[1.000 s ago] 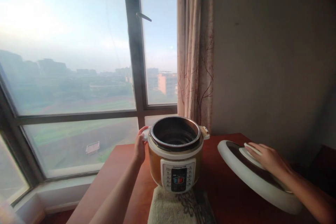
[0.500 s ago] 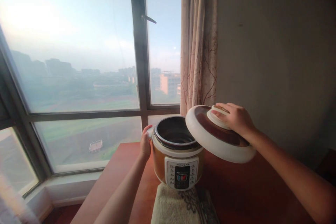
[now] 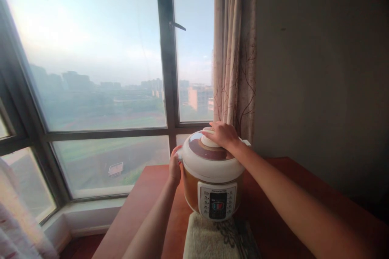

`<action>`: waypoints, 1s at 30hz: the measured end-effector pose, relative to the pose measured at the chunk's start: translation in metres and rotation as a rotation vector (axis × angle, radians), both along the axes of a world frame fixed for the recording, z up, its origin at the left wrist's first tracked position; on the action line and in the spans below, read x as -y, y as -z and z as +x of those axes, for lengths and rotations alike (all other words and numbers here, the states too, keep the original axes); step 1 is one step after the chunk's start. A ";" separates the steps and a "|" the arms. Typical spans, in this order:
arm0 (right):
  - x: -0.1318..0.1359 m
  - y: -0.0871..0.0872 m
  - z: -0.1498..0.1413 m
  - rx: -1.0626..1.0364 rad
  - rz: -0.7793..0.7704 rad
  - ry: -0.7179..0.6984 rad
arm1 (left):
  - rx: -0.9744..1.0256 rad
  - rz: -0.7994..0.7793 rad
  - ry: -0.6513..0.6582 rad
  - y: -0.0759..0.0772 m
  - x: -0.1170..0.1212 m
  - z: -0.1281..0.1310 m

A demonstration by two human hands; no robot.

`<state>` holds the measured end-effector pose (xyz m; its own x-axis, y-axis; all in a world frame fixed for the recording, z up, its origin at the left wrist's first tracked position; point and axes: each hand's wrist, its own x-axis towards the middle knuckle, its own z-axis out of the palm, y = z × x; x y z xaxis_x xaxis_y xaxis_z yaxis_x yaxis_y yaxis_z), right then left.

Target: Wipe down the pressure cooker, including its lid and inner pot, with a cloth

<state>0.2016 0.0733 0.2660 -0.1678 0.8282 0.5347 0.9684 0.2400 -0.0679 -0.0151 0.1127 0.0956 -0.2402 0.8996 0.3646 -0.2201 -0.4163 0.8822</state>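
Observation:
An electric pressure cooker (image 3: 212, 192) with a white and orange body and a front control panel stands on a red-brown table (image 3: 273, 210). Its white and brown lid (image 3: 206, 158) sits on top of the pot. My right hand (image 3: 221, 134) grips the white knob handle in the lid's middle. My left hand (image 3: 175, 165) is wrapped round the cooker's left side handle, just under the lid's rim.
A folded beige towel (image 3: 209, 238) lies under the cooker's front. A patterned curtain (image 3: 232, 52) hangs right behind it, beside a big window (image 3: 91, 68) with a dark frame. A plain wall (image 3: 319, 68) closes the right side.
My right hand lifted the lid from the table at the right, carried it left over the open pot and set it down on the cooker. My left hand stayed on the side handle.

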 end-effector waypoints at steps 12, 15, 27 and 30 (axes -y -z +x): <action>-0.010 0.013 -0.019 -0.108 -0.073 0.060 | 0.016 -0.001 0.011 -0.004 0.000 0.001; -0.009 0.015 -0.024 -0.160 -0.094 0.098 | 0.027 -0.025 -0.005 -0.005 0.000 0.001; -0.022 0.021 -0.014 -0.298 -0.120 0.065 | -0.017 -0.057 -0.037 -0.004 -0.003 -0.002; -0.026 0.027 -0.009 -0.320 -0.129 0.049 | -0.010 -0.056 -0.048 -0.005 -0.003 0.000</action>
